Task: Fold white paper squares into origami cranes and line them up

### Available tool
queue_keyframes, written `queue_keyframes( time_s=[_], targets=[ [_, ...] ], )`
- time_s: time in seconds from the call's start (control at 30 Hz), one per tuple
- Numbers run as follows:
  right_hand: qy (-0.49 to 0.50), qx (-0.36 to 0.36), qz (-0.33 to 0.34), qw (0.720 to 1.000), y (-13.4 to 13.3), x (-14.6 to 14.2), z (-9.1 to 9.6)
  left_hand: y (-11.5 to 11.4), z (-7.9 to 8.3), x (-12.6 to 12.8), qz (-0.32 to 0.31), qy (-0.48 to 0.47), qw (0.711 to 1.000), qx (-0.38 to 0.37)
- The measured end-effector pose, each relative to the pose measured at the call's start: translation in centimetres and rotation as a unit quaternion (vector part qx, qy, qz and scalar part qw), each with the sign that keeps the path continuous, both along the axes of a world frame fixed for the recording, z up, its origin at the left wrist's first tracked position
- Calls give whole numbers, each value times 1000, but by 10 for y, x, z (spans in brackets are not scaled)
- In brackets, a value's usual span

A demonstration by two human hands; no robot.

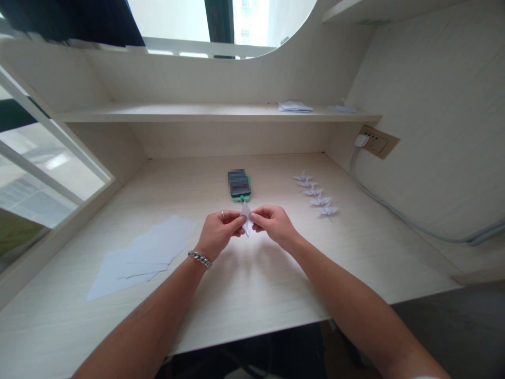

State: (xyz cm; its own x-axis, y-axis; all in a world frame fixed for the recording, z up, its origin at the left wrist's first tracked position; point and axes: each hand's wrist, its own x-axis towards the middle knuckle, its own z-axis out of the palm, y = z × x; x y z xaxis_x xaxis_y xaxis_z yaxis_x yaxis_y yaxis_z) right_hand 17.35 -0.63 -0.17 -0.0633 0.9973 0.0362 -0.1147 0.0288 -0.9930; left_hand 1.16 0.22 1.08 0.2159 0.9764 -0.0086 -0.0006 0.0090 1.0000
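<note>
Between my two hands is a small piece of folded white paper [246, 218], a narrow diamond with pointed ends, held upright above the desk. My left hand [221, 230], with a ring and a chain bracelet, pinches its left edge between thumb and fingers. On the opposite edge, my right hand [273, 223] has a similar pinch. Just beyond the fingers lies a phone [239, 184] in a green case, its screen blurred. Several folded paper cranes [320, 201] stand in a slanting row to the right of my right hand.
Loose white paper sheets [158, 245] overlap on the left of the desk [252, 295]. Above the back runs a shelf [189, 111] bearing a stack of folded paper [295, 107]. A cable [379, 199] hangs from the wall socket [379, 142] along the right side.
</note>
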Motion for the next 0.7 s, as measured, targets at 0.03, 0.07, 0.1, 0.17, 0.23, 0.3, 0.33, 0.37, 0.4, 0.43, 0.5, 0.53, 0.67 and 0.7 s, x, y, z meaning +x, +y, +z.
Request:
queue_keyframes(
  time_s=[0.03,0.07,0.1,0.17,0.23,0.3,0.33,0.37,0.4,0.43,0.5,0.53,0.67,0.7],
  targets=[
    [3,-4,2,1000,0,0,0,0,0,0,1,5,1000,6],
    [6,-6,5,1000,0,-1,0,0,0,0,3,10,1000,12],
    [10,-8,7,1000,0,-1,-1,0,-1,1,8,13,1000,18],
    [18,-6,4,1000,1,-2,-2,0,-2,1,16,10,1000,21],
    [27,-2,-11,1000,2,-3,-3,-1,-3,1,14,-12,1000,9],
    [33,1,-25,999,2,-3,-3,-1,-3,1,1,-38,999,-6],
    [35,2,-27,999,2,-3,-3,-1,-3,1,-5,-46,999,-10],
    [38,2,-27,999,2,-3,-3,-1,-4,1,-9,-50,999,-10],
    [40,1,-25,999,2,-3,-3,-1,-3,1,-9,-48,999,-7],
    [42,0,-22,999,1,-3,-2,-1,-3,1,-6,-44,999,-3],
    [44,-6,-12,999,0,-3,-1,-1,-4,1,-1,-31,999,11],
    [44,-10,-8,999,0,-4,-1,-1,-4,1,-1,-24,1000,20],
    [54,-5,-10,998,1,-5,-3,-3,-4,2,1,-22,999,25],
    [58,2,-18,998,1,-6,-4,-3,-4,2,-1,-32,999,15]
  ],
)
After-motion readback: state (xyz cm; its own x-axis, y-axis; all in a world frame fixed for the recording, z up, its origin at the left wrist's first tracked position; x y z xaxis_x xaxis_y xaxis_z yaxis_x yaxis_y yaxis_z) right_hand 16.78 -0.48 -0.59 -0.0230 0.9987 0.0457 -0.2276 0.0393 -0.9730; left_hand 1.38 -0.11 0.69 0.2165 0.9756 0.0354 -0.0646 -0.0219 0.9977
